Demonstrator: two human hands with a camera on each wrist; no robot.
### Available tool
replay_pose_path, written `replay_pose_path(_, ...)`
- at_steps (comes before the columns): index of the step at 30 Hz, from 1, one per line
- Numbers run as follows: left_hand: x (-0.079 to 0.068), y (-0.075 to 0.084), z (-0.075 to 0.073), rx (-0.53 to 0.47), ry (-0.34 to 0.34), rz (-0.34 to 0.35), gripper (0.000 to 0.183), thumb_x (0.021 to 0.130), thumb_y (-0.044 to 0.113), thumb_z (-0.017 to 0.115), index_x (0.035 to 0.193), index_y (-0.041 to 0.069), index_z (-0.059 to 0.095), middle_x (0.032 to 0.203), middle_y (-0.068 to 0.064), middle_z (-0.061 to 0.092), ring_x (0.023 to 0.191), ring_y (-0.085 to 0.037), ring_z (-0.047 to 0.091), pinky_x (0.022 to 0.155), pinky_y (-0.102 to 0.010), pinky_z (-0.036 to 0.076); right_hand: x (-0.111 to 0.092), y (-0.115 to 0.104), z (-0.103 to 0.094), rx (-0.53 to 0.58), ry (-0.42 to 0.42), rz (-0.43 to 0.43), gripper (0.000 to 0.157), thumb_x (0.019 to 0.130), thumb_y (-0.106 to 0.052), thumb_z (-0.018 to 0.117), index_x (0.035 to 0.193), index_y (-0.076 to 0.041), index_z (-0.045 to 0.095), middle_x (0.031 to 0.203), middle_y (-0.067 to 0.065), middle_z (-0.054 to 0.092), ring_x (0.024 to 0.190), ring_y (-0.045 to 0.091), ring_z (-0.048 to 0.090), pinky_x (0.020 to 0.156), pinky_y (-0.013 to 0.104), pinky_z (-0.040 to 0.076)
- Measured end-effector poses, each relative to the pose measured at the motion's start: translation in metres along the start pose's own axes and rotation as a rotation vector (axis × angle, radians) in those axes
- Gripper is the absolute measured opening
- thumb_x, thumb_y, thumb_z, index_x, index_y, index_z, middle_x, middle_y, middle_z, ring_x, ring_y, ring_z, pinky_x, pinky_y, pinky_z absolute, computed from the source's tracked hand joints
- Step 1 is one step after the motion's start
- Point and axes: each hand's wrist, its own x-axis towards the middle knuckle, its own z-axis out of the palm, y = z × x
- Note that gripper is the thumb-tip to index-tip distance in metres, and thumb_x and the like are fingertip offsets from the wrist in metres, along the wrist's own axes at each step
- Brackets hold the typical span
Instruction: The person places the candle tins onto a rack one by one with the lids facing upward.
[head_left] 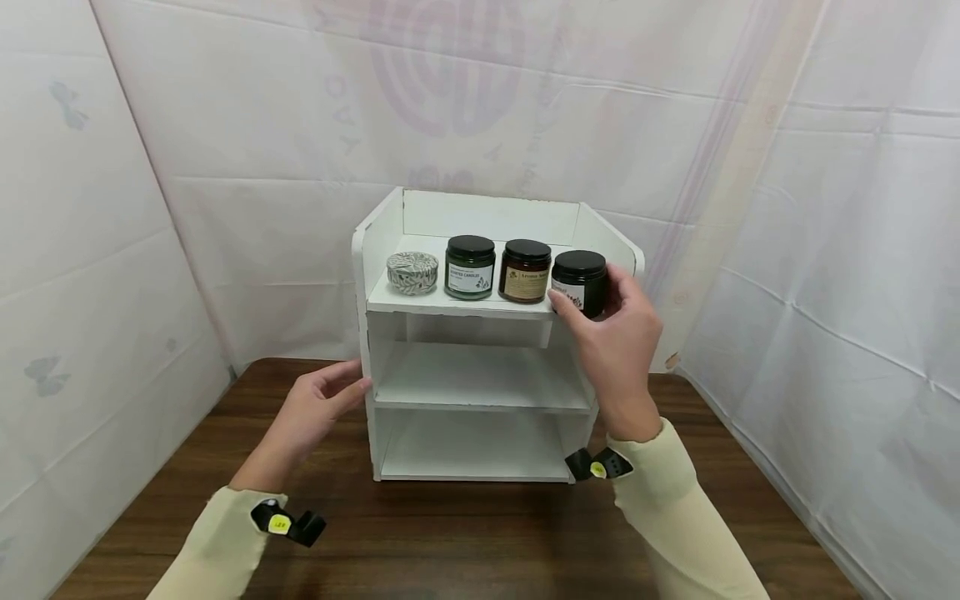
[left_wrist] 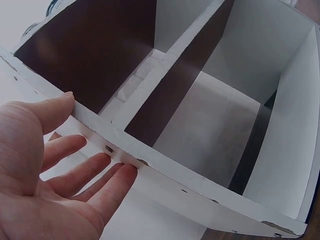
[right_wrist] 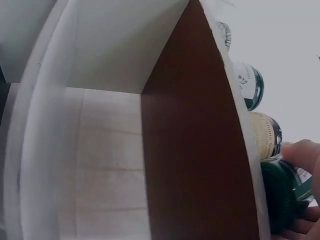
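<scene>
At the right end of the top tier of a white shelf unit (head_left: pixel 480 377), my right hand (head_left: pixel 624 350) grips a dark green candle jar (head_left: pixel 595 293) with a black lid, thumb at its front and fingers around its right side. The jar is tilted in the right wrist view, its base by the shelf's front edge. My left hand (head_left: pixel 315 410) rests its fingertips against the unit's left side panel, fingers extended. To the left of the held jar stand a brown candle jar (head_left: pixel 525 283), a green candle jar (head_left: pixel 469 271) and a round leaf-patterned tin (head_left: pixel 412 273).
The shelf unit stands on a dark wood table (head_left: pixel 450 542), with two lower tiers facing me. White sheeting (head_left: pixel 262 125) hangs behind and on both sides. Each wrist wears a black strap over a cream sleeve (head_left: pixel 660 475).
</scene>
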Motion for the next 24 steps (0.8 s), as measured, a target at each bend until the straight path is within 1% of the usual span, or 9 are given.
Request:
replay_pose_path(2, 0.000, -0.001, 0.000, 0.000, 0.000, -0.003, 0.066, 0.100, 0.046, 0.064, 0.152, 0.009, 0.049, 0.151, -0.015, 0.054, 0.128, -0.030, 0.062, 0.098, -0.031, 0.057, 0.002, -0.001, -0.001, -0.060, -0.020, -0.010, 0.063, 0.077, -0.033, 0.092, 0.128, -0.003, 0.068, 0.107, 0.010, 0.073, 0.085, 0.018, 0.062, 0.073, 0.018, 0.047)
replay_pose_path(5, 0.000, -0.001, 0.000, -0.001, -0.002, -0.001, 0.065, 0.100, 0.046, 0.064, 0.152, 0.009, 0.049, 0.151, -0.015, 0.054, 0.126, -0.028, 0.062, 0.097, -0.030, 0.057, 0.004, -0.002, -0.001, -0.132, -0.043, -0.031, 0.059, 0.081, -0.034, 0.089, 0.126, -0.003, 0.068, 0.101, 0.011, 0.074, 0.080, 0.020, 0.060, 0.069, 0.023, 0.044)
replay_pose_path(9, 0.001, -0.002, -0.001, -0.003, -0.004, 0.009, 0.064, 0.101, 0.045, 0.064, 0.152, 0.009, 0.050, 0.150, -0.015, 0.054, 0.124, -0.023, 0.064, 0.098, -0.032, 0.057, 0.005, -0.003, -0.002, -0.180, -0.071, -0.040, 0.054, 0.085, -0.035, 0.086, 0.124, -0.002, 0.068, 0.096, 0.012, 0.073, 0.075, 0.023, 0.058, 0.068, 0.028, 0.044)
replay_pose_path(12, 0.002, -0.002, -0.001, -0.008, -0.006, 0.013, 0.064, 0.101, 0.045, 0.064, 0.152, 0.009, 0.050, 0.150, -0.015, 0.054, 0.122, -0.017, 0.064, 0.099, -0.034, 0.057, 0.007, -0.005, -0.002, -0.200, -0.090, -0.039, 0.054, 0.087, -0.033, 0.084, 0.126, 0.000, 0.066, 0.099, 0.016, 0.073, 0.076, 0.026, 0.061, 0.069, 0.035, 0.049)
replay_pose_path(14, 0.002, -0.002, -0.001, -0.011, -0.007, 0.014, 0.064, 0.101, 0.045, 0.065, 0.151, 0.009, 0.050, 0.150, -0.015, 0.054, 0.120, -0.014, 0.065, 0.099, -0.034, 0.057, 0.008, -0.007, -0.002, -0.215, -0.102, -0.038, 0.053, 0.089, -0.031, 0.082, 0.127, 0.002, 0.065, 0.104, 0.019, 0.074, 0.079, 0.028, 0.064, 0.072, 0.040, 0.053)
replay_pose_path(17, 0.002, -0.002, -0.002, -0.012, -0.009, 0.015, 0.063, 0.101, 0.044, 0.064, 0.152, 0.009, 0.050, 0.151, -0.014, 0.054, 0.119, -0.012, 0.065, 0.099, -0.033, 0.057, 0.009, -0.010, -0.003, -0.251, -0.127, -0.033, 0.049, 0.092, -0.030, 0.079, 0.125, 0.004, 0.064, 0.106, 0.022, 0.074, 0.082, 0.031, 0.068, 0.074, 0.045, 0.056)
replay_pose_path(20, 0.002, -0.002, -0.002, -0.013, -0.012, 0.019, 0.063, 0.101, 0.044, 0.064, 0.152, 0.009, 0.050, 0.151, -0.015, 0.053, 0.121, -0.016, 0.065, 0.101, -0.038, 0.056, 0.011, -0.012, -0.004, -0.286, -0.158, -0.004, 0.047, 0.094, -0.029, 0.077, 0.124, 0.004, 0.063, 0.107, 0.023, 0.073, 0.089, 0.034, 0.070, 0.078, 0.049, 0.058)
replay_pose_path(22, 0.002, -0.003, -0.002, -0.006, -0.012, 0.021, 0.062, 0.101, 0.044, 0.064, 0.151, 0.009, 0.050, 0.151, -0.015, 0.054, 0.123, -0.020, 0.064, 0.101, -0.039, 0.056, 0.012, -0.014, -0.004, -0.311, -0.184, 0.031, 0.050, 0.094, -0.029, 0.077, 0.127, 0.004, 0.060, 0.109, 0.023, 0.072, 0.094, 0.036, 0.070, 0.082, 0.050, 0.058)
replay_pose_path(24, 0.003, -0.003, -0.002, -0.004, -0.013, 0.023, 0.062, 0.101, 0.044, 0.064, 0.151, 0.009, 0.050, 0.151, -0.014, 0.054, 0.124, -0.022, 0.064, 0.101, -0.040, 0.056, 0.013, -0.016, -0.003, -0.328, -0.212, 0.071, 0.056, 0.092, -0.030, 0.078, 0.132, 0.005, 0.058, 0.115, 0.023, 0.071, 0.103, 0.038, 0.069, 0.090, 0.051, 0.057)
